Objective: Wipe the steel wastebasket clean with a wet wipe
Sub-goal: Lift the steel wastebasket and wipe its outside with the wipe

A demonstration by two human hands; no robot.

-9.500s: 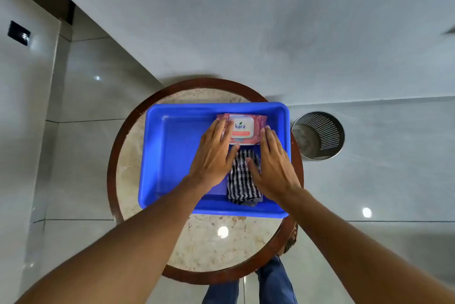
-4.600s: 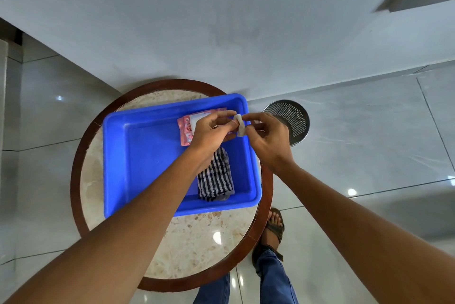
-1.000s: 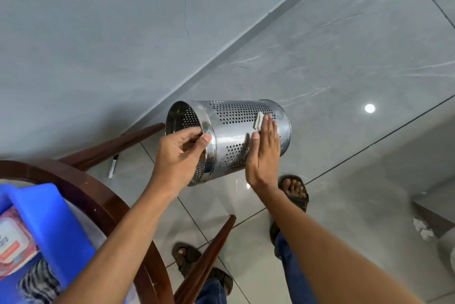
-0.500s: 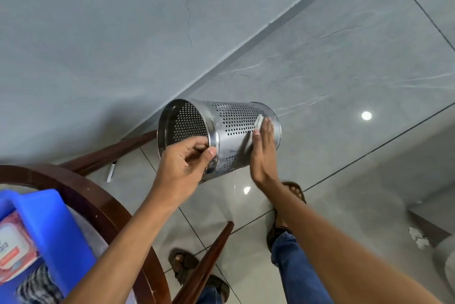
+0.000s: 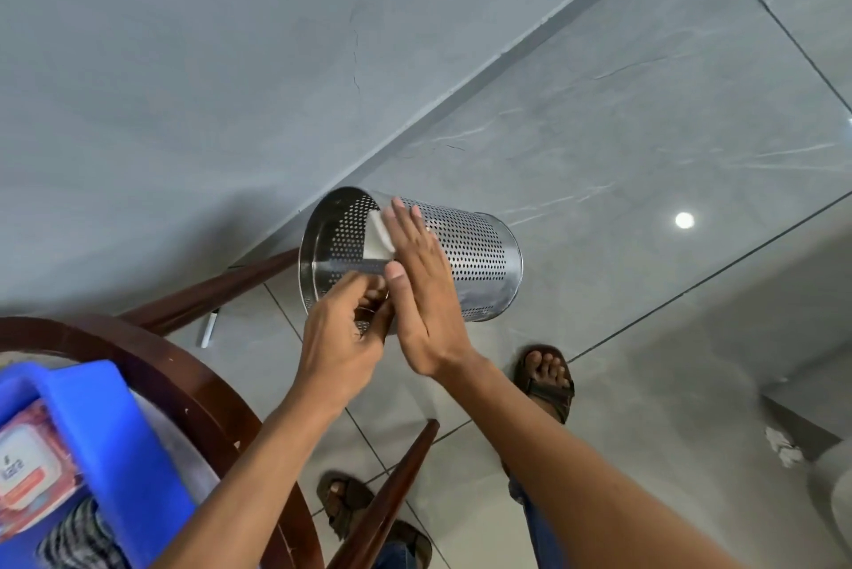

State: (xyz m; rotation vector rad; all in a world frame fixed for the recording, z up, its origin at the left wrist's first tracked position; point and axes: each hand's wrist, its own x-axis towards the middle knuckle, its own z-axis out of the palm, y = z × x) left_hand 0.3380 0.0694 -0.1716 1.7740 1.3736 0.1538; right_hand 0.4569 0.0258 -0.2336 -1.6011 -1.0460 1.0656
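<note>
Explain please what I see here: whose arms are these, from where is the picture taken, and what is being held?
The picture comes from a camera worn on a person's head, looking down, so the arms are their own. The left hand grips the rim of a perforated steel wastebasket, held tilted above the floor. The right hand lies flat, pressing a white wet wipe against its side near the open end. At lower left, a round table carries a blue tub with a pack of wipes and a checked cloth.

Only legible text: "kara" on white label of pink wet-wipe pack point(image 5: 25, 474), lying in blue tray point(image 5: 124, 439); smaller print too blurred
</note>
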